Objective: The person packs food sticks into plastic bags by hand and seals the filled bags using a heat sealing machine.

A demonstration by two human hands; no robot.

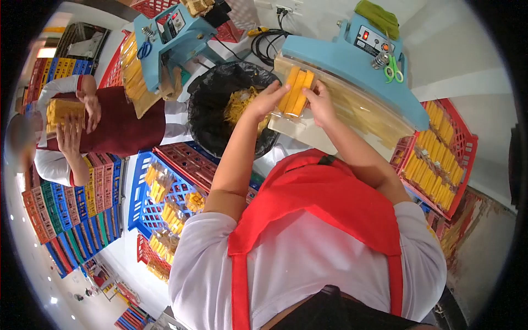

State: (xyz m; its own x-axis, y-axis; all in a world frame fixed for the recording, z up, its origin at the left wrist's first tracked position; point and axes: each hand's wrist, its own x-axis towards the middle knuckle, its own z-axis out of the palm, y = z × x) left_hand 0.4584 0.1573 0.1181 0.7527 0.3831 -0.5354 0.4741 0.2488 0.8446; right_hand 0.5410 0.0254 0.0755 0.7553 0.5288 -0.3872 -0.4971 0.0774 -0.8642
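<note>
Both my hands grip a clear plastic bag of yellow sticks (297,91) in front of a blue bag sealer (341,71). My left hand (266,101) is closed on the bag's left side, with the thumb near its edge. My right hand (322,103) pinches the opposite side. The sticks lie side by side inside, and loose clear plastic hangs from the near end. Beneath the bag is the sealer's pale work plate (352,124). What the sticks are made of, I cannot tell.
A black-lined bin (206,93) with yellow scraps stands left. Right is a red crate (465,148) of yellow packs; a blue crate (137,190) holds more. Green scissors (393,71) hang on the sealer. A co-worker (126,118) handles a yellow pack beside another sealer (179,47).
</note>
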